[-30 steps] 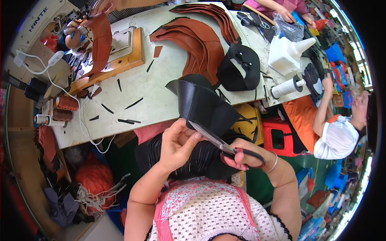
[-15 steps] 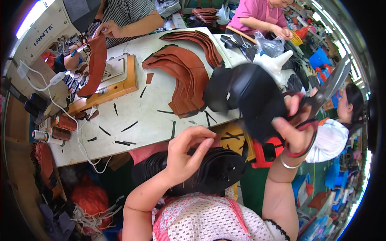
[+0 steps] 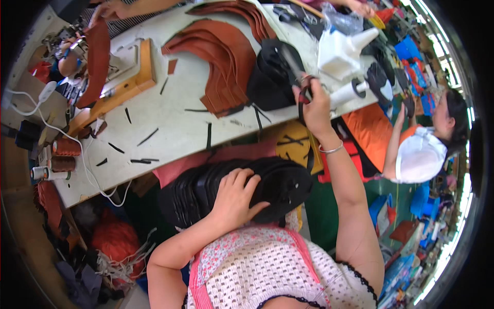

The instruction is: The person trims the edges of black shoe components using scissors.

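Observation:
My right hand (image 3: 316,110) has its fingers through the dark red handles of a pair of scissors (image 3: 304,91), whose blades lie over black leather-like pieces (image 3: 278,77) near the table's front edge. On my lap is a thick stack of rounded black pieces (image 3: 283,188). My left hand (image 3: 236,198) rests on top of that stack, thumb and fingers apart. A pile of curved brown leather pieces (image 3: 221,56) lies beside the black ones, to their left.
The white table (image 3: 175,118) carries thin black offcuts. At left stand a sewing machine base (image 3: 126,85), thread spools (image 3: 64,164) and a white cable (image 3: 92,177). Beyond the scissors is a white funnel-shaped container (image 3: 342,54). A person in white (image 3: 422,154) sits at right.
My right hand moved left and away from me with the scissors; the black piece once near it now lies on the table. My left hand came down onto the stack. The view tilted downward.

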